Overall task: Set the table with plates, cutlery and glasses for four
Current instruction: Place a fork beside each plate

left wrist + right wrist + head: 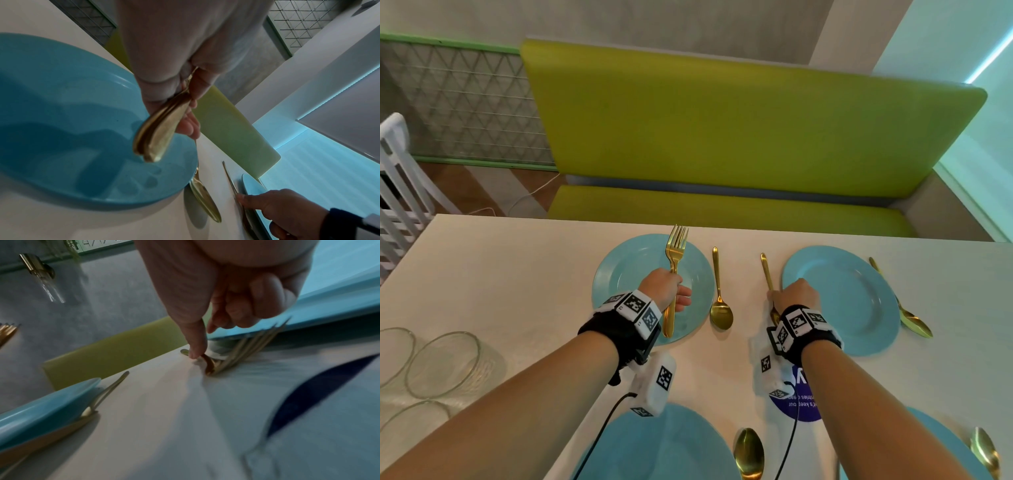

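Note:
My left hand [664,287] grips two gold forks [675,253] by their handles, tines pointing away, above the far-left blue plate [626,270]. In the left wrist view the handle ends [158,129] stick out below the fist [185,81]. A gold spoon [719,298] lies right of that plate. My right hand [796,296] rests on a gold fork [767,270] that lies on the table left of the far-right plate [852,301]. In the right wrist view one straight finger [195,340] presses the fork's neck [236,353]; the other fingers are curled.
Another spoon [914,322] lies right of the far-right plate. Two near plates [671,445] [941,442] each have a spoon [748,452] [984,448] on their right. Clear glasses [441,363] stand at the left edge. A green bench [722,137] runs behind the table.

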Action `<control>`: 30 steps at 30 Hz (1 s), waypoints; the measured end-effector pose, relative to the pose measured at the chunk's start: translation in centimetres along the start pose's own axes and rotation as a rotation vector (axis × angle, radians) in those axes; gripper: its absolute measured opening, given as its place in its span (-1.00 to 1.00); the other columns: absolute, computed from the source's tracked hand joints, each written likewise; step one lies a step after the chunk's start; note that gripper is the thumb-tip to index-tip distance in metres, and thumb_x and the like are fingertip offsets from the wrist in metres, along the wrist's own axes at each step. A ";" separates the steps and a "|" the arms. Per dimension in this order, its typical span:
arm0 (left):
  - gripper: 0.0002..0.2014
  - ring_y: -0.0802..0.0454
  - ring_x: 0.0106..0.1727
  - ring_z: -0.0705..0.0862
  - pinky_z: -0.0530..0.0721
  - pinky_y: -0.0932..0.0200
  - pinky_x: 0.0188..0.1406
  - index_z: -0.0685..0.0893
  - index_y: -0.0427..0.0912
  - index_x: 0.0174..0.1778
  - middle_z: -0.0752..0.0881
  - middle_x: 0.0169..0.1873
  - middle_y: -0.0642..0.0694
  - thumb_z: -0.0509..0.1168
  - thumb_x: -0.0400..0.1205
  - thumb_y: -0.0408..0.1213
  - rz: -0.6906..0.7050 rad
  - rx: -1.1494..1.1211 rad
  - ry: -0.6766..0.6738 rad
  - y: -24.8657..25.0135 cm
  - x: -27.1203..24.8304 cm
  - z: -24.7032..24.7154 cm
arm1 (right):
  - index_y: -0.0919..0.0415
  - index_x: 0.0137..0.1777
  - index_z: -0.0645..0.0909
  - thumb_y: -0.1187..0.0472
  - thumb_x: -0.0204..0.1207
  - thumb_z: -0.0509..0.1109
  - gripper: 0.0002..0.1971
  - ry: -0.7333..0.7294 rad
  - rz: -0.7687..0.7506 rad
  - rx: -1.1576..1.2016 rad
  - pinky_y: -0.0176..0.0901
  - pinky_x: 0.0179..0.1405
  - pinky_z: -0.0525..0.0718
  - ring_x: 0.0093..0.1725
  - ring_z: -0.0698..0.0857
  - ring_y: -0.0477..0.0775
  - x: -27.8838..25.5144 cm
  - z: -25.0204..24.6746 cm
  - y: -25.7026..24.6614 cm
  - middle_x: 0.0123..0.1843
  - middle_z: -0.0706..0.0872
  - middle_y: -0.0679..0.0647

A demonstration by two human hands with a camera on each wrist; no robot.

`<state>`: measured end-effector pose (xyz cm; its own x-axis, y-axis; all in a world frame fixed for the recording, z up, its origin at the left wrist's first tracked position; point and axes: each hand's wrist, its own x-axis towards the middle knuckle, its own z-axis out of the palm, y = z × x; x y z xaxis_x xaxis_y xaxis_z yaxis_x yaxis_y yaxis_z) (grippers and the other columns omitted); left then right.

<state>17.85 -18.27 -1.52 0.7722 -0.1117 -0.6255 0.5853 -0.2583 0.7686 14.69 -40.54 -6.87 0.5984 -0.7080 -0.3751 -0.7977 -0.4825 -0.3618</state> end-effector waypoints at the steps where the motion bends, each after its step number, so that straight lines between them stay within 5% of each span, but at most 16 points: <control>1: -0.85 -0.02 -0.32 0.63 0.63 0.16 -0.28 0.47 -0.33 0.05 0.63 -0.30 -0.19 0.03 0.73 -0.37 -0.002 0.001 0.000 0.0 0.0 0.0 | 0.35 0.07 0.58 0.13 0.44 0.45 -0.68 0.003 0.002 0.008 -0.15 -0.27 0.55 -0.21 0.59 0.21 0.0 -0.1 0.0 -0.12 0.66 0.22; 8: -0.71 -0.02 -0.33 0.63 0.62 0.16 -0.32 0.45 -0.43 0.32 0.64 -0.30 -0.19 0.03 0.73 -0.37 -0.022 0.005 -0.014 0.0 0.2 0.5 | 0.36 0.13 0.56 0.07 0.48 0.44 -0.62 0.015 0.011 0.010 -0.07 -0.12 0.62 0.07 0.71 0.31 -0.1 -0.5 0.4 0.08 0.72 0.30; 16: -0.73 -0.03 -0.35 0.64 0.62 0.15 -0.34 0.46 -0.41 0.28 0.65 -0.32 -0.19 0.03 0.73 -0.37 -0.021 -0.003 -0.013 -0.2 0.2 0.8 | 0.36 0.14 0.55 0.04 0.50 0.42 -0.61 0.003 0.000 0.015 -0.05 -0.09 0.63 0.07 0.71 0.30 -0.3 -0.6 0.5 0.09 0.72 0.29; 22: -0.90 -0.04 -0.40 0.59 0.57 0.15 -0.39 0.45 -0.34 0.02 0.60 -0.37 -0.21 0.04 0.71 -0.43 -0.026 -0.017 -0.009 -0.3 -0.8 0.9 | 0.39 0.12 0.58 -0.01 0.55 0.36 -0.59 0.007 -0.029 0.029 -0.11 -0.21 0.53 -0.03 0.68 0.28 -2.0 -1.9 0.5 -0.01 0.71 0.28; 30: -0.68 0.03 -0.51 0.43 0.43 0.38 -0.76 0.45 -0.26 -0.38 0.44 -0.50 -0.17 0.06 0.71 -0.51 0.003 0.119 -0.077 -1.1 -4.3 -0.1 | 0.22 0.08 0.64 0.05 0.57 0.35 -0.75 -0.033 -0.341 0.022 -0.16 -0.01 0.59 0.11 0.69 0.14 -10.2 -2.4 -1.5 0.06 0.74 0.13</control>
<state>13.86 -17.40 0.36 0.7495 -0.1850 -0.6356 0.5462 -0.3697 0.7517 9.61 -33.79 -0.46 0.8327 -0.4906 -0.2567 -0.5498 -0.6771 -0.4892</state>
